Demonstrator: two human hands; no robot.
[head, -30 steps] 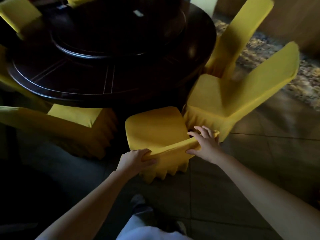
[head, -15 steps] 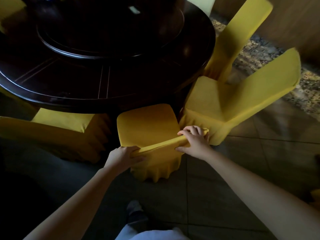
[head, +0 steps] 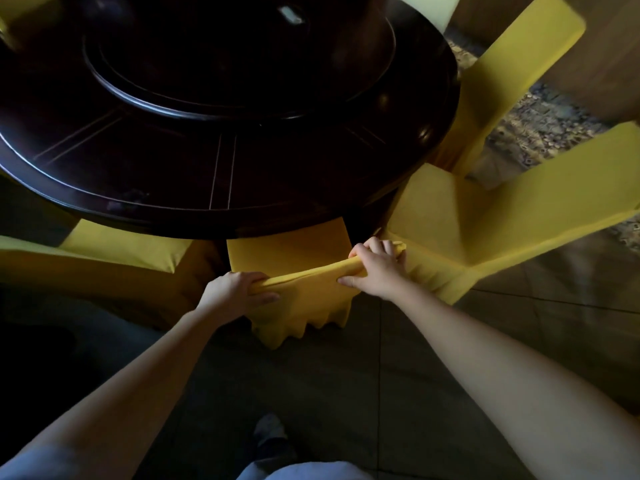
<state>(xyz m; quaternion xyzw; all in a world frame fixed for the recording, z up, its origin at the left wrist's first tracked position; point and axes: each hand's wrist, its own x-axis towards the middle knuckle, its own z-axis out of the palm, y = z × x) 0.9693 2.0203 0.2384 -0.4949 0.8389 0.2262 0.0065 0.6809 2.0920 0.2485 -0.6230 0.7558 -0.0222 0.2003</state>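
Note:
A chair in a yellow fabric cover (head: 294,247) stands right in front of me, its seat partly under the edge of a dark round wooden table (head: 194,181). My left hand (head: 235,292) grips the left end of the chair's backrest top. My right hand (head: 375,268) grips the right end, fingers curled over the cloth. The cover's pleated skirt hangs down below my hands toward the floor.
Another yellow-covered chair (head: 485,216) stands close on the right, a further one (head: 502,74) behind it, and one (head: 114,258) on the left. A raised turntable (head: 242,64) sits on the table. Tiled floor (head: 346,393) lies under me, my shoe (head: 270,431) below, patterned carpet (head: 540,126) at right.
The chair has slid further under the table; less of its seat shows now. Both hands kept their grip on the backrest and moved forward with it.

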